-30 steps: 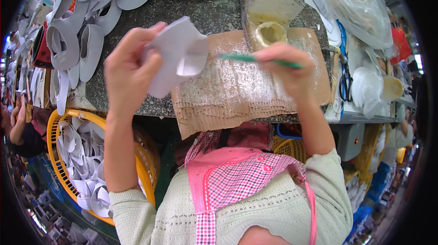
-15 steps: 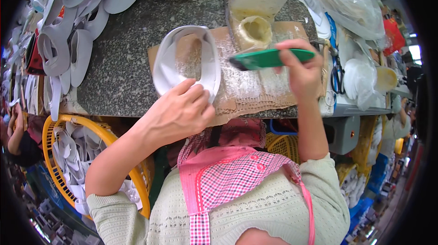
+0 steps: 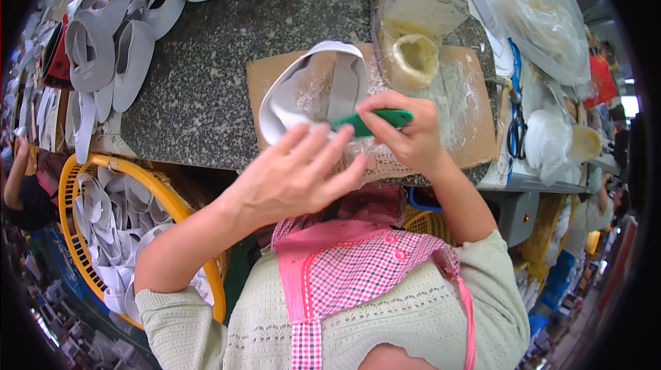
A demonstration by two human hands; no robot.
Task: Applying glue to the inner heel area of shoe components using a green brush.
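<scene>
A white shoe upper (image 3: 275, 110), curved into an open loop, sits on a sheet of brown cardboard (image 3: 259, 79) marked with dried white residue. My right hand (image 3: 406, 132) grips a green-handled brush (image 3: 385, 121), its tip hidden behind my left fingers near the upper's near right edge. Stretched out and spread, the fingers of my left hand (image 3: 296, 170) are at the upper's near edge; blur hides whether they touch it. Beyond my right hand stands a cloudy plastic container (image 3: 420, 22) with a round, glue-crusted opening (image 3: 416, 60).
White shoe uppers (image 3: 134, 60) are heaped along the far and left sides of the speckled stone tabletop (image 3: 206, 60). A yellow basket (image 3: 186, 208) of white pieces stands below left. Scissors (image 3: 516, 132) and a clear plastic bag (image 3: 540, 22) lie at right.
My right hand has brought the brush left and nearer, to the upper's edge. My left fingers, formerly bent on the upper, have spread. The upper has turned and tilted. The whole view has shifted slightly.
</scene>
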